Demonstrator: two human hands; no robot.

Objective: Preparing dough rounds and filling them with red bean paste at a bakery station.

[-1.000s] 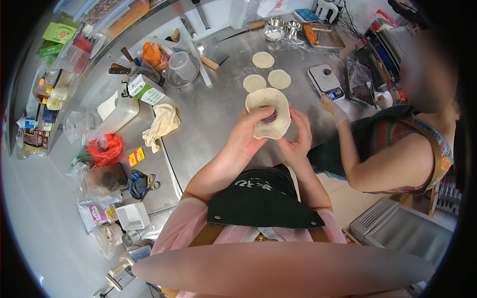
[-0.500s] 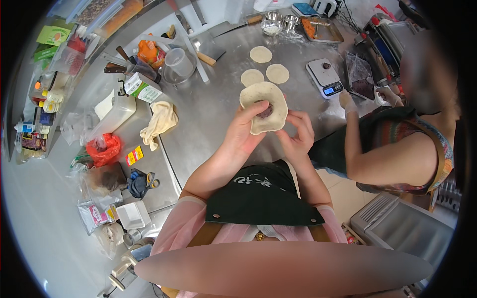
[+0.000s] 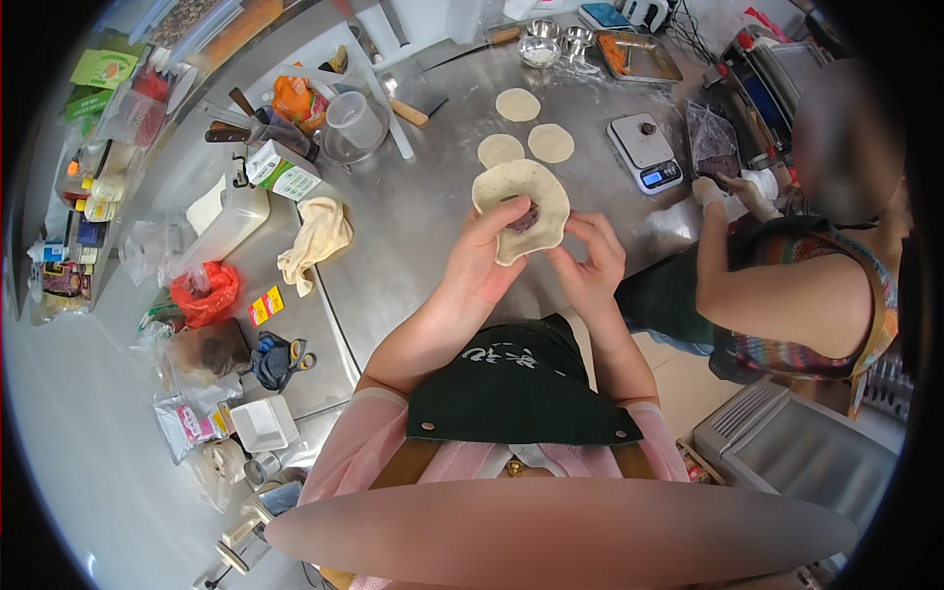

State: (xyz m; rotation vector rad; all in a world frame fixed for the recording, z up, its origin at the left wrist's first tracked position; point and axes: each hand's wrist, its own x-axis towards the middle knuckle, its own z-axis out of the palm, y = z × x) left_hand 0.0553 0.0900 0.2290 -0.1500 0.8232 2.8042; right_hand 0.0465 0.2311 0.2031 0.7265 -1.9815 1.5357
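A pale round dough wrapper [image 3: 536,187] is held up in front of me, with a dark purplish lump of filling [image 3: 521,221] at its middle. My left hand [image 3: 477,256] cups it from below and the left, its thumb pressed on the filling. My right hand [image 3: 590,261] pinches the wrapper's lower right rim, where the edge is bent. Beyond it, three flat dough rounds [image 3: 550,145] lie on the steel worktable [image 3: 383,246].
A digital scale [image 3: 637,143] and a bag of dark filling [image 3: 713,138] lie to the right, by a co-worker's gloved hands [image 3: 747,197]. To the left are a cloth [image 3: 315,236], a carton [image 3: 280,167], knives, containers and bags. Metal bowls [image 3: 541,51] and a tray [image 3: 639,64] stand at the back.
The wrapper and both my hands have risen slightly, and its rim is more bent at the lower right. The co-worker's hands have moved from beside the scale to the bag of filling.
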